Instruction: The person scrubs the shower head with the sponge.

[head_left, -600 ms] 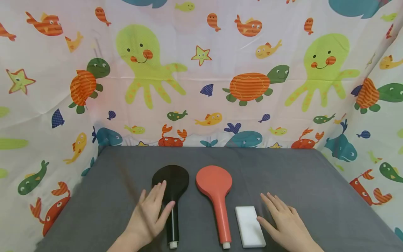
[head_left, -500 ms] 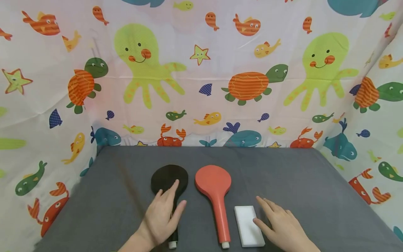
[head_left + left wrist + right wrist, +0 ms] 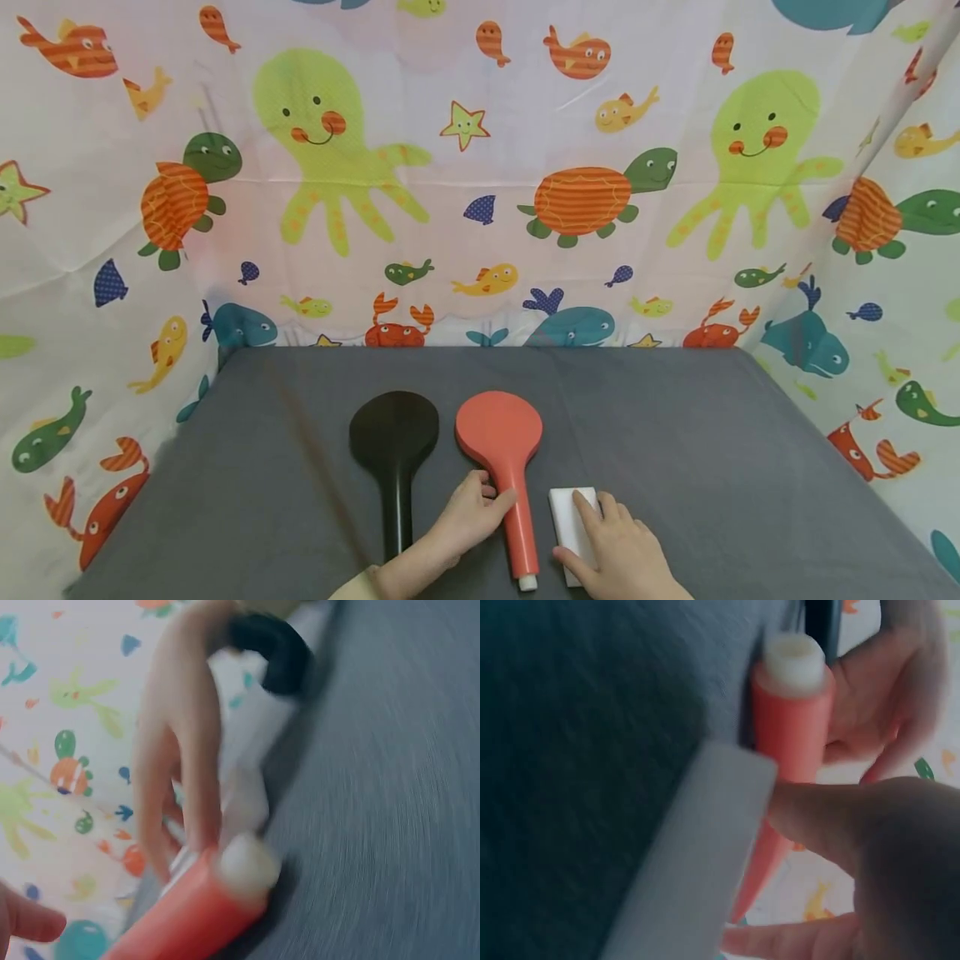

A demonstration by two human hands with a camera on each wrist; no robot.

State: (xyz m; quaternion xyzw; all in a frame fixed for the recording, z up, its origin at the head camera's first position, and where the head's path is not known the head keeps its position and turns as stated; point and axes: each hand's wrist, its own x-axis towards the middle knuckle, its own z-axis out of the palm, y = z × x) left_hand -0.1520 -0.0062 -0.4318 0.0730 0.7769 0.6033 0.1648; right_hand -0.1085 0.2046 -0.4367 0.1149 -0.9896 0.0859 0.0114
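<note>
In the head view, a red shower head (image 3: 498, 427) lies on the grey cloth, its handle ending in a white tip. My left hand (image 3: 472, 512) is at its handle, the thumb over it and the fingers bent along its left side; no closed grip shows. That thumb (image 3: 34, 921) stands apart from the handle in the left wrist view. To the right, my right hand (image 3: 622, 546) lies over a white sponge-like block (image 3: 572, 527), thumb at the left edge, forefinger across its top. In the right wrist view the block (image 3: 697, 847) is blurred beside the thumb (image 3: 810, 817).
A black shower head (image 3: 393, 429) lies left of the red one, its handle end hidden by my left forearm. Behind the grey cloth (image 3: 675, 417) rises a white curtain (image 3: 450, 225) printed with sea animals; it also bounds both sides.
My left hand has moved right, from over the black shower head to the red one's handle. My right hand has shifted left over the white block. The view has turned slightly right.
</note>
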